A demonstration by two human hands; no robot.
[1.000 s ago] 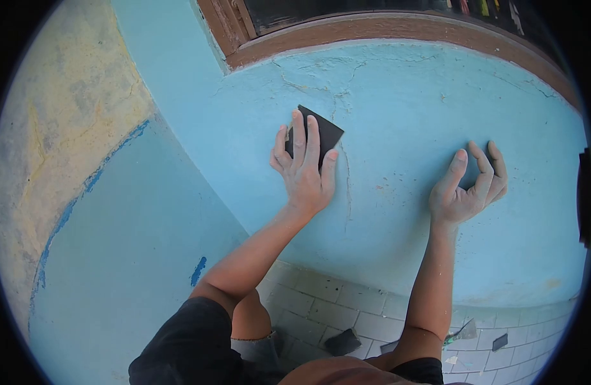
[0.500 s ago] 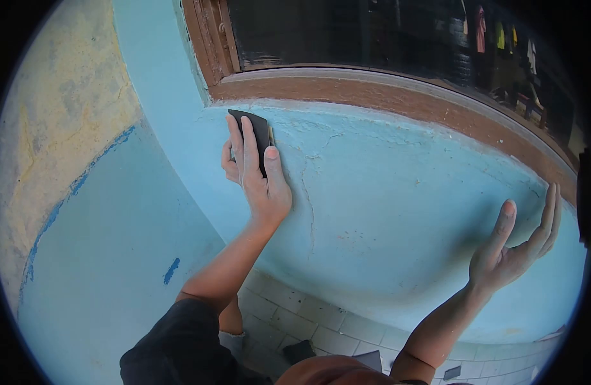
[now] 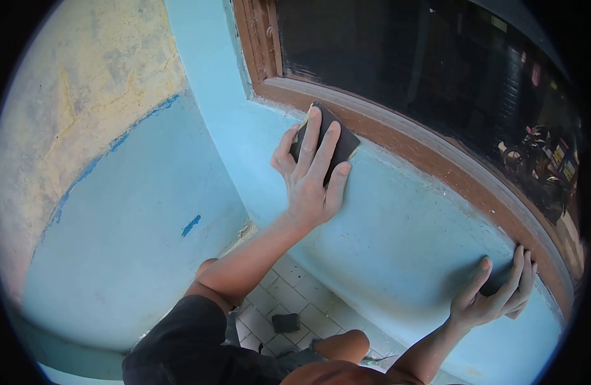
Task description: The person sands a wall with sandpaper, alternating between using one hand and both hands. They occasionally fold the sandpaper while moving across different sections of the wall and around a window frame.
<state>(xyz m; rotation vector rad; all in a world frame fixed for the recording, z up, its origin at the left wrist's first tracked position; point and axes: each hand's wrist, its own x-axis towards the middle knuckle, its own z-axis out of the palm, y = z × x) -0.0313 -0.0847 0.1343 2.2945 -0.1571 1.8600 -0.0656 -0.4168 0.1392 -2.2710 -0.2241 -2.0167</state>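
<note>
Two bare arms reach forward from the person's body, a black sleeve [image 3: 186, 340] covering the left upper arm at the bottom of the view. Beyond it, the left hand [image 3: 311, 176] lies nearly flat with its fingers spread over a black pad [image 3: 344, 142], little finger by one edge and thumb by the other, so the pad is held between the hand and the wall. Pale yellowish edges show at the pad's sides. It sits at a tilt just under the window, its upper corner lapping onto the brown frame [image 3: 411, 151]. Well apart to the right, the right hand [image 3: 491, 295] is loosely open, thumb away from the curved fingers, fingertips at the frame's lower edge; it seems to have hold of nothing, though its palm is in shadow. Between the hands runs light blue wall [image 3: 385, 218], rough and pale along the frame. Down below, a dark piece [image 3: 286, 323] lies on the tiled floor [image 3: 314, 292]. The adjoining wall on the left carries a dark blue mark [image 3: 191, 225] and, higher up, a yellowish grey patch [image 3: 90, 77]. Dark window glass [image 3: 385, 51] fills the upper right, with blurred shapes in it
</note>
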